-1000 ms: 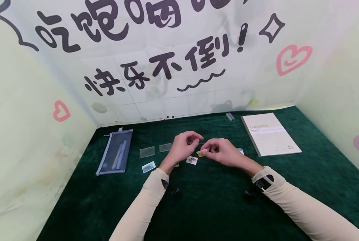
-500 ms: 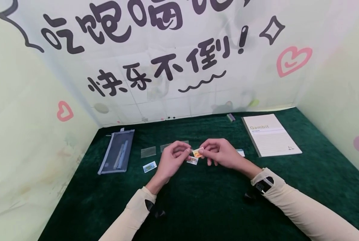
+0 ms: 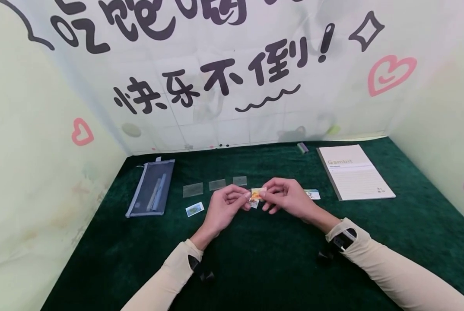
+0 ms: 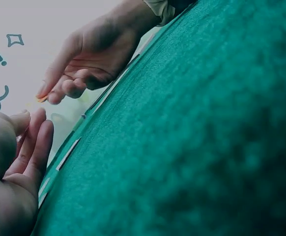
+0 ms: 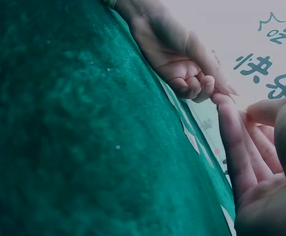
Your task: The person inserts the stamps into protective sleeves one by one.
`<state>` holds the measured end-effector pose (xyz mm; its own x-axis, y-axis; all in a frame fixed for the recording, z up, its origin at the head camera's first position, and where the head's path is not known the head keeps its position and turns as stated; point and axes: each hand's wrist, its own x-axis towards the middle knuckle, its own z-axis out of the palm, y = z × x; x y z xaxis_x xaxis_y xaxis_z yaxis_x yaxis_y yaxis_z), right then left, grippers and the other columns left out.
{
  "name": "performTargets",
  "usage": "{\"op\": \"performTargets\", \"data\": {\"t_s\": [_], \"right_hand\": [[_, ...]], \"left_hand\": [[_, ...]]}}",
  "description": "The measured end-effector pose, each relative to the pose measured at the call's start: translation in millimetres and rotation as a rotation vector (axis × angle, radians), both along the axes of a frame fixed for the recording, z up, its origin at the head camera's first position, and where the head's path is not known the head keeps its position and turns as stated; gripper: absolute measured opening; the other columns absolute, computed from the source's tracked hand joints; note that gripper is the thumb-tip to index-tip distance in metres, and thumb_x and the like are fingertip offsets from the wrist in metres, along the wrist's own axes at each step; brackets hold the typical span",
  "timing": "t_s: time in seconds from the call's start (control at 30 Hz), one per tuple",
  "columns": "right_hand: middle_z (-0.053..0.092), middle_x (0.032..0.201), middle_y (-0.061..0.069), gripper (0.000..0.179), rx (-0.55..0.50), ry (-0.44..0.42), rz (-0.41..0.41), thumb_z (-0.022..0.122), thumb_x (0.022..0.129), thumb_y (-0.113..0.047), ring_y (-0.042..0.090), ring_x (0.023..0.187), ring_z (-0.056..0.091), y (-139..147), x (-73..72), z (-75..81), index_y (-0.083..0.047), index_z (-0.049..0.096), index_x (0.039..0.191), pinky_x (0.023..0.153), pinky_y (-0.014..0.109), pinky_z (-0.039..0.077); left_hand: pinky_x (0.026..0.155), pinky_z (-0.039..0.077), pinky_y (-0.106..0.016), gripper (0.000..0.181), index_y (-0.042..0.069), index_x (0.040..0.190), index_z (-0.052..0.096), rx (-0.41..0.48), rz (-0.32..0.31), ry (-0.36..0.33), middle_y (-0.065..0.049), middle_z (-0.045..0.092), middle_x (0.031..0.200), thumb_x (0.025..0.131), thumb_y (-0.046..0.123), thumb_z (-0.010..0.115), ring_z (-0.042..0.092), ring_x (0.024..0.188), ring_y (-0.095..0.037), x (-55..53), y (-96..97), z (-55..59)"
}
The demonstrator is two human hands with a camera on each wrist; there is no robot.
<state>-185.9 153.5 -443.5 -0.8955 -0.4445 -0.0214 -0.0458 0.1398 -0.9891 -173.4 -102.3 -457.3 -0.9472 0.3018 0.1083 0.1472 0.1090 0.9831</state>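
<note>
A small orange-and-white stamp (image 3: pixel 258 193) is held just above the cloth between my two hands. My right hand (image 3: pixel 288 196) pinches its right edge between thumb and forefinger. At its left edge, the thumb and fingertips of my left hand (image 3: pixel 225 205) pinch together; the exact contact is too small to see. Partly hidden behind the held piece is another picture stamp (image 3: pixel 254 204). A blue-and-green stamp (image 3: pixel 195 209) lies left of my left hand. Behind my right hand, more printed paper (image 3: pixel 312 194) shows. In the right wrist view, both hands' (image 5: pixel 258 162) fingertips come close together.
Clear rectangular sleeves (image 3: pixel 193 190) lie in a row on the dark green cloth (image 3: pixel 255 268). At left is a mesh pencil pouch (image 3: pixel 151 188) with pens inside. A notebook (image 3: pixel 355 172) lies at right, and a small eraser-like block (image 3: pixel 303 148) sits near the back wall.
My left hand has come down and left from above the cloth to the stamp's left edge. My right hand keeps its pinch, and the stamp now sits more level. The head view has shifted slightly.
</note>
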Motion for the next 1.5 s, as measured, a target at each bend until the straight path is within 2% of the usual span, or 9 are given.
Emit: {"op": "performTargets", "data": {"t_s": [0.3,0.53,0.83,1.2,1.5], "right_hand": [[0.082,0.110,0.007,0.032,0.081,0.101,-0.097,0.069,0.107,-0.044,0.029,0.079,0.077,0.6,0.9,-0.7,-0.017,0.068,0.123,0.059,0.033,0.060],[0.083,0.109,0.004,0.031,0.084,0.112,-0.128,0.070,0.106,-0.043,0.029,0.072,0.075,2.9,0.1,-2.7,-0.017,0.069,0.123,0.057,0.030,0.055],[0.083,0.108,0.004,0.029,0.081,0.120,-0.104,0.070,0.106,-0.042,0.029,0.071,0.075,1.6,0.2,-3.4,-0.018,0.070,0.122,0.054,0.028,0.052],[0.083,0.106,0.004,0.031,0.091,0.118,-0.070,0.072,0.104,-0.047,0.031,0.071,0.074,1.4,-2.0,-3.9,-0.021,0.072,0.120,0.053,0.025,0.050],[0.082,0.107,0.007,0.025,0.074,0.150,-0.044,0.071,0.106,-0.038,0.028,0.070,0.074,2.6,-1.3,-2.0,-0.017,0.072,0.121,0.053,0.027,0.052]], "left_hand": [[0.085,0.067,-0.035,0.029,0.013,0.119,0.076,0.002,-0.012,-0.015,-0.006,0.085,0.106,0.105,0.037,0.073,0.082,0.088,-0.022,-2.3,-1.1,1.2],[0.086,0.067,-0.035,0.032,0.012,0.119,0.076,0.012,-0.018,-0.036,-0.006,0.085,0.105,0.104,0.040,0.073,0.082,0.090,-0.023,-2.3,-0.8,-0.6],[0.085,0.067,-0.035,0.032,0.011,0.119,0.076,0.035,-0.025,-0.051,-0.009,0.084,0.106,0.104,0.040,0.073,0.082,0.089,-0.023,-0.7,-0.6,-0.7],[0.086,0.067,-0.037,0.031,0.010,0.118,0.076,0.028,0.002,-0.054,-0.008,0.085,0.105,0.104,0.038,0.074,0.082,0.090,-0.022,-1.4,-1.1,-1.7],[0.087,0.067,-0.037,0.032,0.010,0.119,0.076,0.039,-0.001,-0.057,-0.009,0.084,0.105,0.104,0.037,0.074,0.083,0.091,-0.023,-0.5,-0.8,1.0]]}}
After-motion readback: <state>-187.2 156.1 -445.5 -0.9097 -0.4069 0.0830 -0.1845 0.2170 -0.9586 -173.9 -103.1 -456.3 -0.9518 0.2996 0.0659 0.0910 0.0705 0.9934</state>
